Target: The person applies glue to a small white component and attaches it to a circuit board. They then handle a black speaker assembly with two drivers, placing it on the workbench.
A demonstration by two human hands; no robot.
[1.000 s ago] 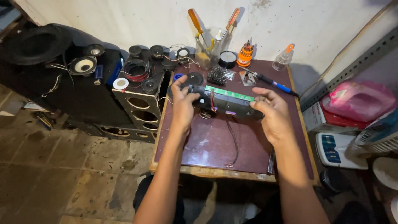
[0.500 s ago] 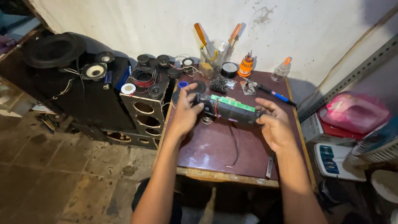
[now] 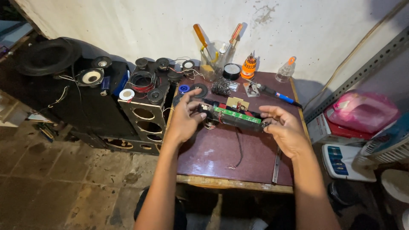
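Note:
A long black device with a green circuit board (image 3: 235, 116) is held above a small dark red table (image 3: 213, 155). My left hand (image 3: 185, 119) grips its left end, fingers curled over the top. My right hand (image 3: 285, 127) holds its right end with fingertips. A thin black wire (image 3: 238, 149) hangs from the device down onto the table top. A small round metal part (image 3: 210, 124) lies just under the device near my left hand.
At the table's back stand a clear jar of screwdrivers (image 3: 213, 64), an orange bit holder (image 3: 248, 67), a round black tin (image 3: 231, 71), a small bottle (image 3: 284, 72) and a soldering iron (image 3: 272, 92). Black speaker boxes (image 3: 147, 115) with loose drivers stand left. A pink bag (image 3: 362, 111) lies right.
The view has shifted slightly; both hands keep holding the device and have turned it a little, with my left fingers now curled over its end.

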